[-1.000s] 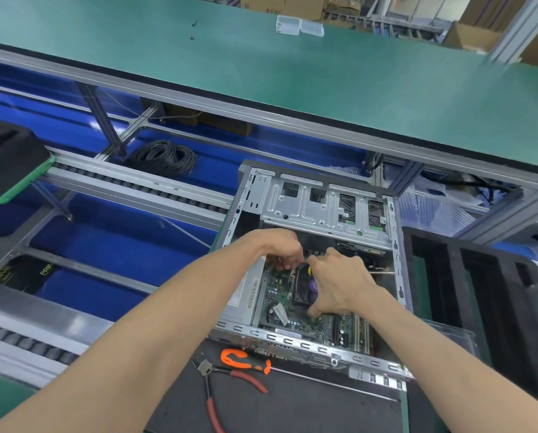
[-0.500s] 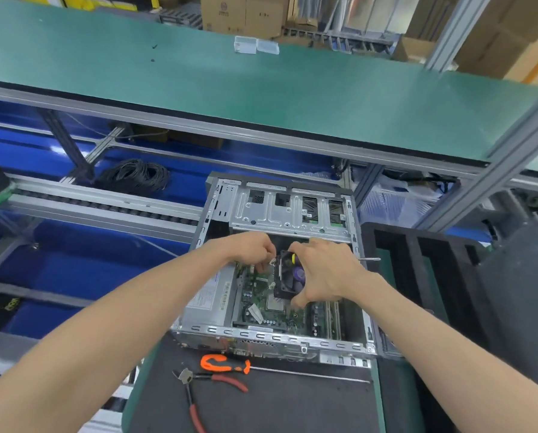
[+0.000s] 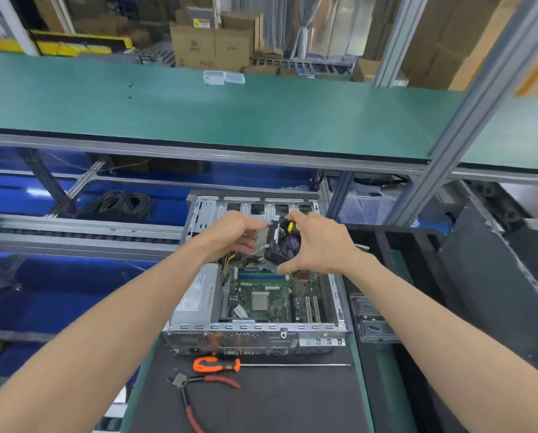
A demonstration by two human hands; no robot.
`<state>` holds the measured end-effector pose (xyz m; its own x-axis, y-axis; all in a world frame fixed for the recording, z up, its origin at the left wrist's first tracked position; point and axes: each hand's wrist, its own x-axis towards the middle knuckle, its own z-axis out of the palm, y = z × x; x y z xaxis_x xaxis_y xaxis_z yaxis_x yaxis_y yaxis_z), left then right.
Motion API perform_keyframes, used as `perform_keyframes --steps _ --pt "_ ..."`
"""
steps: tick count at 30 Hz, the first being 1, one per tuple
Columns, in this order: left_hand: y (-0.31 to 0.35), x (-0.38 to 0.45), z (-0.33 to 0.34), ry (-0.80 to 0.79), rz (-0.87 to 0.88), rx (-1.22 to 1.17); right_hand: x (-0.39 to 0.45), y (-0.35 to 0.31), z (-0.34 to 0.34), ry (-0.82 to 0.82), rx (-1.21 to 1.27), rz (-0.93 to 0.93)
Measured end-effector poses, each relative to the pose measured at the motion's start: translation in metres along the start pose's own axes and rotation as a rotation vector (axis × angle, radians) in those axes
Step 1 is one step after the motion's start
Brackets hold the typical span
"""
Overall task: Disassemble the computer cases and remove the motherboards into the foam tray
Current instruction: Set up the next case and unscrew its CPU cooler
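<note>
Fingers and thumb of the right hand (image 3: pixel 319 245) are wrapped round the black CPU cooler (image 3: pixel 281 245), thumb hooked under its lower edge, and the whole unit hangs tilted in the air above the open computer case (image 3: pixel 255 331). The left hand (image 3: pixel 233 235) is curled in at the cooler's other side, fingertips pinching around its heatsink and loose mounting screws; exactly what they hold I can't make out from here.

Below, the motherboard (image 3: pixel 271 295) lies flat in the case floor, bare processor (image 3: pixel 260 301) showing in the middle, so it's not out yet. The black foam tray (image 3: pixel 417 245) stands just to the right of the case, waiting.

Now the trick here, I'd say: lift that cooler straight up and clear, and watch for a fan lead that may be plugged into the board. A yank could tear the header. Keep the dangling screws from dropping among the slots. Set the cooler aside, not in the tray.

Then it's board screws, most likely. The orange-handled screwdriver (image 3: pixel 217 365) lies on the dark mat in front of the case, the red-handled pliers (image 3: pixel 199 398) just beside it, both within easy reach.
</note>
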<state>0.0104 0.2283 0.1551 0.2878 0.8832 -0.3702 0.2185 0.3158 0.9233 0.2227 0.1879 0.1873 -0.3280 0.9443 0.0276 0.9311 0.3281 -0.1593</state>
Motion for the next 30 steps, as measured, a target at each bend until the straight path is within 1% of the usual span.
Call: perform_keyframes --steps 5,7,11,13,16,19,21,24,27,30 --pt "0.016 -0.002 0.027 -0.024 -0.027 -0.246 -0.015 0.019 -0.015 0.019 0.142 0.122" --pt "0.023 0.001 0.042 -0.06 -0.015 -0.292 -0.023 0.03 -0.023 0.03 0.222 0.176" --pt "0.037 0.005 0.08 -0.147 0.051 -0.305 -0.041 0.058 -0.039 0.054 0.374 0.299" --pt "0.042 0.008 0.101 -0.182 0.065 -0.322 -0.049 0.073 -0.046 0.058 0.488 0.357" --pt "0.045 0.015 0.128 -0.279 0.05 -0.343 -0.064 0.097 -0.05 0.06 0.652 0.424" --pt "0.044 0.022 0.154 -0.412 0.031 -0.293 -0.08 0.119 -0.051 0.082 0.769 0.472" --pt "0.043 0.029 0.172 -0.446 0.006 -0.295 -0.09 0.132 -0.052 0.1 0.857 0.499" --pt "0.042 0.036 0.194 -0.438 -0.005 -0.324 -0.098 0.147 -0.052 0.111 0.957 0.574" --pt "0.043 0.045 0.211 -0.417 -0.018 -0.31 -0.099 0.161 -0.047 0.105 0.996 0.631" --pt "0.041 0.056 0.221 -0.383 -0.006 -0.307 -0.099 0.176 -0.041 0.084 1.009 0.644"
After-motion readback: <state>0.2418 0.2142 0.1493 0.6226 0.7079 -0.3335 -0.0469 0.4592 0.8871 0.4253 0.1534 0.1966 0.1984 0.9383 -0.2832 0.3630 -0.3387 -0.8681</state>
